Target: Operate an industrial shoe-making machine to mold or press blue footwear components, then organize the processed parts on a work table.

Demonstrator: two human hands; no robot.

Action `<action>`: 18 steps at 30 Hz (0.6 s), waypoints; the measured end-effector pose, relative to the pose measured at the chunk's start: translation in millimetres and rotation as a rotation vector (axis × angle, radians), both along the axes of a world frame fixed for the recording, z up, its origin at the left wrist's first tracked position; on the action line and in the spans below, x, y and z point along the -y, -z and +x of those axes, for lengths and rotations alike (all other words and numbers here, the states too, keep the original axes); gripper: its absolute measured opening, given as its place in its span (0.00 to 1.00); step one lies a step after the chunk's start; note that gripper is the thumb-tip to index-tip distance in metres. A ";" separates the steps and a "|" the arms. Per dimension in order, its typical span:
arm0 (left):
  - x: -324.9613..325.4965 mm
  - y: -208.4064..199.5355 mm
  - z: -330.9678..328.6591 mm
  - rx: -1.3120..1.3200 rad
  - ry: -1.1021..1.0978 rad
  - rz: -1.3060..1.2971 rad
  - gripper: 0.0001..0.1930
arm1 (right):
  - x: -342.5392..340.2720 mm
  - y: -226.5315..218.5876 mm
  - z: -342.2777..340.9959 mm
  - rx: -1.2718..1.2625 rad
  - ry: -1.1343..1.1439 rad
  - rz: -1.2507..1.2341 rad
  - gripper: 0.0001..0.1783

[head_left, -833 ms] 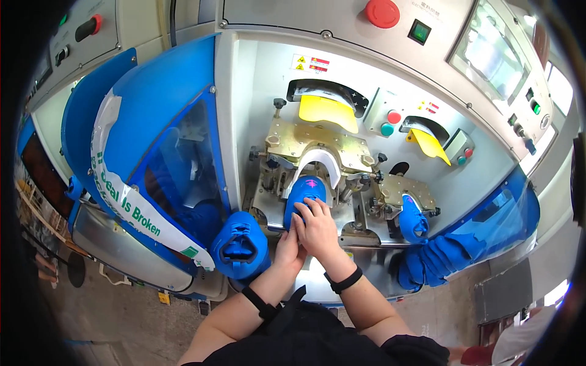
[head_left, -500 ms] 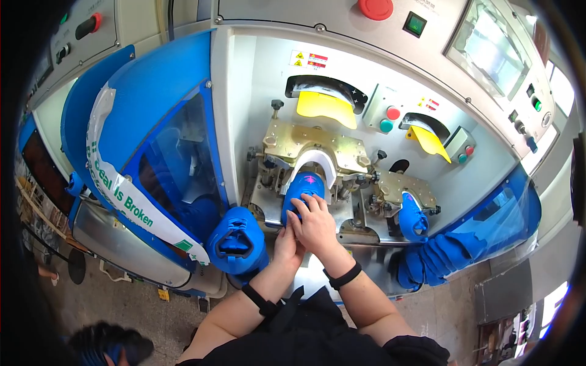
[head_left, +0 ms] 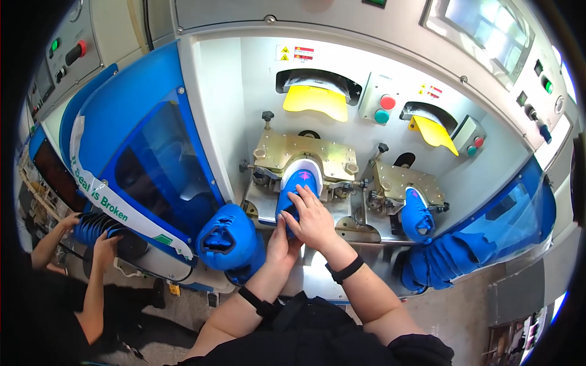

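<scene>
A blue shoe upper (head_left: 299,180) with a pink mark lies with its toe inside the white U-shaped pad of a brass-coloured clamp plate (head_left: 332,155). My right hand (head_left: 312,224) lies over the upper, fingers stretched along its top and pressing on it. My left hand (head_left: 279,249) grips its near end from below left, the fingers partly hidden by the upper and the right hand. At the right station another blue shoe upper (head_left: 417,216) sits with its toe under a smaller clamp plate (head_left: 410,183).
Blue shoe uppers (head_left: 227,238) stand left of my left forearm; a stack of them (head_left: 448,259) lies at the right. Yellow guards (head_left: 315,101) hang above the clamps, near red and green buttons (head_left: 384,108). A blue door (head_left: 140,110) stands left. Lower left, a co-worker's hands (head_left: 105,249) hold stacked blue uppers.
The upper has gone forward, so its toe now lies within the white pad, both hands moving with it. My view has shifted, and the co-worker's arms with the stack have come into sight.
</scene>
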State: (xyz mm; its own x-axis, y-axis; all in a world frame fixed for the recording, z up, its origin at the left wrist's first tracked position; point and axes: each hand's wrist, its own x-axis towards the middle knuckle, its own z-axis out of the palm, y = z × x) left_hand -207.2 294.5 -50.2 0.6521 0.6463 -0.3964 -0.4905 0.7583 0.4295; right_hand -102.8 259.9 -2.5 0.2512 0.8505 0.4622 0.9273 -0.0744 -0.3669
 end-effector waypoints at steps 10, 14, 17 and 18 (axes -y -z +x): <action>3.3 15.4 1.3 -0.071 -0.065 0.042 0.26 | 3.6 3.1 10.4 -0.031 -0.053 -0.039 0.37; 2.4 27.1 1.6 -0.077 -0.063 0.078 0.26 | 5.9 6.3 13.2 -0.005 -0.069 -0.036 0.38; 1.3 32.0 1.1 -0.061 -0.060 0.096 0.26 | 7.6 5.6 12.6 -0.010 -0.076 -0.069 0.39; 1.5 32.4 0.0 -0.053 -0.056 0.108 0.27 | 7.8 6.0 11.8 -0.005 -0.079 -0.062 0.39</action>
State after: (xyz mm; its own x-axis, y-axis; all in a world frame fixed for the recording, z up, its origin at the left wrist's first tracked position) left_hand -207.2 293.0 -82.6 0.5940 0.7216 -0.3555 -0.5054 0.6786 0.5331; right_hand -91.0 252.1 -8.5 0.1843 0.8945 0.4073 0.9294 -0.0237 -0.3684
